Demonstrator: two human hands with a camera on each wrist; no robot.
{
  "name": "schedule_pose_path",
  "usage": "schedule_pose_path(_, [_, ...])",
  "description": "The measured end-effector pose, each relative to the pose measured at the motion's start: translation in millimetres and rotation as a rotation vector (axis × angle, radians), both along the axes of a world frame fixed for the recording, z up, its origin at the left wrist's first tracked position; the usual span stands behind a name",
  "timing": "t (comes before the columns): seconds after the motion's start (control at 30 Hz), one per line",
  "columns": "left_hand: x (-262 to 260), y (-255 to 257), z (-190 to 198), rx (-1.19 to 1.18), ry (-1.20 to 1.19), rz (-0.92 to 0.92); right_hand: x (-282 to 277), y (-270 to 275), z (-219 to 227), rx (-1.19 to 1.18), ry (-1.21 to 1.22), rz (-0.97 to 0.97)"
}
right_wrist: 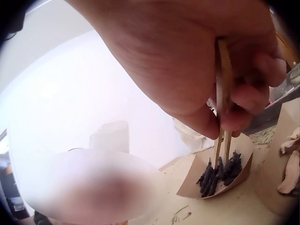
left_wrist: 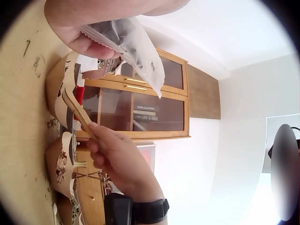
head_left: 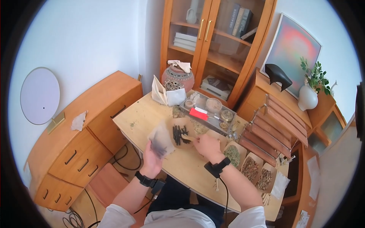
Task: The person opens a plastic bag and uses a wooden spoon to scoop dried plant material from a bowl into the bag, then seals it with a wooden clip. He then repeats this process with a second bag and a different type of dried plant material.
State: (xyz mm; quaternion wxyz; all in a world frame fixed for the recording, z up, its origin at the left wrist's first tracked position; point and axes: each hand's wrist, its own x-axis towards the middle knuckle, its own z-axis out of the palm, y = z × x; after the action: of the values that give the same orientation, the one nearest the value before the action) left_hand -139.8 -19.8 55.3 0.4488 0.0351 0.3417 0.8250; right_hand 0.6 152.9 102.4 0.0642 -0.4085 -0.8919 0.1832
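Observation:
My left hand (head_left: 152, 161) grips a translucent bag (head_left: 161, 140) with dark pieces showing through its side. In the left wrist view the bag (left_wrist: 140, 58) has a ridged edge beside the fingers. My right hand (head_left: 208, 147) pinches wooden tongs (left_wrist: 78, 111) between thumb and fingers. Their tips reach down among dark, stick-like pieces (right_wrist: 211, 180) lying in a brown paper tray (right_wrist: 236, 183). In the head view the bag is just left of this tray, close to its edge.
Paper trays of green herb bits (head_left: 232, 155) and brown chopped pieces (head_left: 249, 169) line the table's right side. Behind stands a grey tray (head_left: 207, 121) of small dishes with a red packet (head_left: 198, 113). A tiered wooden rack (head_left: 262, 136) and a patterned jar (head_left: 178, 80) stand farther back.

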Motion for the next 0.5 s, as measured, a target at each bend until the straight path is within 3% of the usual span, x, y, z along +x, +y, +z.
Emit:
schedule_pose_path(0.2, [5.8,-4.9,-10.5,0.03,0.029,-0.026,4.6,9.9,-10.6,0.05,-0.071,-0.015])
schedule_pose_path(0.33, [4.4,-9.0,-15.6,0.052,0.036,-0.054,5.2,-5.3,0.9,0.12,-0.193,-0.004])
schedule_pose_path(0.5, [-8.8,3.9,-12.9,0.029,0.07,-0.02,7.9,-21.8,19.8,0.046,-0.246,0.019])
